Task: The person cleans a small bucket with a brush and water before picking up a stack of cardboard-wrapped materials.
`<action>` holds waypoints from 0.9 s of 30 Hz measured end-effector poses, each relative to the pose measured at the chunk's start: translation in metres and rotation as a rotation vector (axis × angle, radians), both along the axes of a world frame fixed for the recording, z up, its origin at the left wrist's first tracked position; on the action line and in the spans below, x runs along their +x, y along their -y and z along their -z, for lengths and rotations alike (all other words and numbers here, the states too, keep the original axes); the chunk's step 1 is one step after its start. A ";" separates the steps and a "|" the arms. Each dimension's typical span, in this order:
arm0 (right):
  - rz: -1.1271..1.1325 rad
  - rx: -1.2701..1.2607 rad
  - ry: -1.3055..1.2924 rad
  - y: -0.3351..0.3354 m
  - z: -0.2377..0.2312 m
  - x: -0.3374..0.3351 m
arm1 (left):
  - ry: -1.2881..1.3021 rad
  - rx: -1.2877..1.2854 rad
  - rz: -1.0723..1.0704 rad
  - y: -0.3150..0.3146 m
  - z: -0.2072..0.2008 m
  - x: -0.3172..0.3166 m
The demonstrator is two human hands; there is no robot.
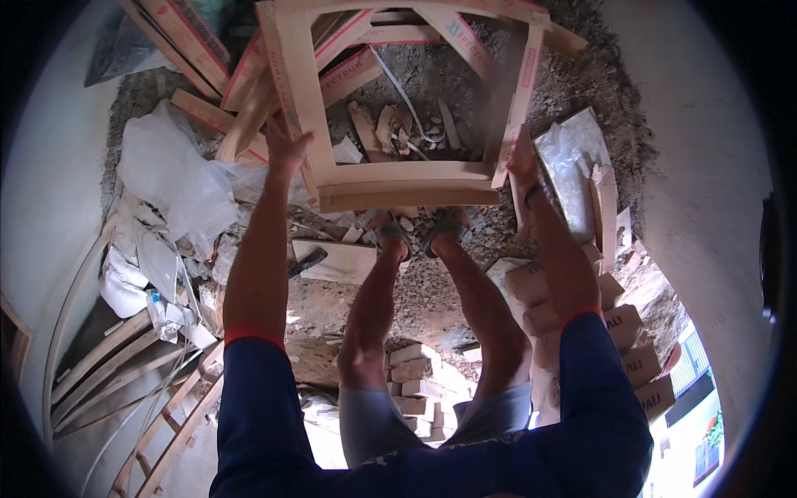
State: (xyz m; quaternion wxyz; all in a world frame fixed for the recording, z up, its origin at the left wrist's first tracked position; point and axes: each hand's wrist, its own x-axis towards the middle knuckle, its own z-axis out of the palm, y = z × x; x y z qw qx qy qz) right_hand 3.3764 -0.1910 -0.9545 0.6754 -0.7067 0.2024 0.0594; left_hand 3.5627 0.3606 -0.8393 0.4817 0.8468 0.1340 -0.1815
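A large rectangular brown cardboard frame (407, 173), hollow in the middle with red print on its sides, is held up before me at the top of the view. My left hand (286, 149) grips its left side near the lower corner, thumb on the near face. At the opposite side, my right hand (522, 158) is closed around the lower right edge, its fingers partly hidden. Through the frame's opening show cardboard strips (350, 75), a pale strap (403, 95) and torn scraps on rubble. More long cardboard pieces (241, 124) lie behind my left hand.
Clear plastic sheeting (170, 166) lies left on the rubble; another plastic-covered panel (577, 162) is at right. A wooden ladder (170, 423) stands lower left. Brown boxes (623, 328) are stacked lower right. Stones and a flat board (336, 260) lie around my sandalled feet. Walls flank both sides.
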 end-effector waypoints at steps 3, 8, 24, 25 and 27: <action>-0.091 -0.027 -0.022 -0.010 0.013 0.034 | -0.072 -0.149 -0.178 0.041 0.005 0.015; 0.403 0.075 -0.272 0.008 0.010 0.018 | 0.044 0.142 -0.135 0.047 -0.005 0.011; 0.241 0.122 -0.277 0.056 -0.409 0.005 | 0.067 -0.882 -0.330 0.008 -0.346 -0.037; 0.212 0.069 -0.233 0.047 -0.440 0.017 | 0.014 -0.844 -0.336 -0.001 -0.366 -0.037; 0.134 -0.045 -0.098 0.012 -0.512 0.040 | -0.101 -0.792 -0.336 -0.012 -0.398 -0.029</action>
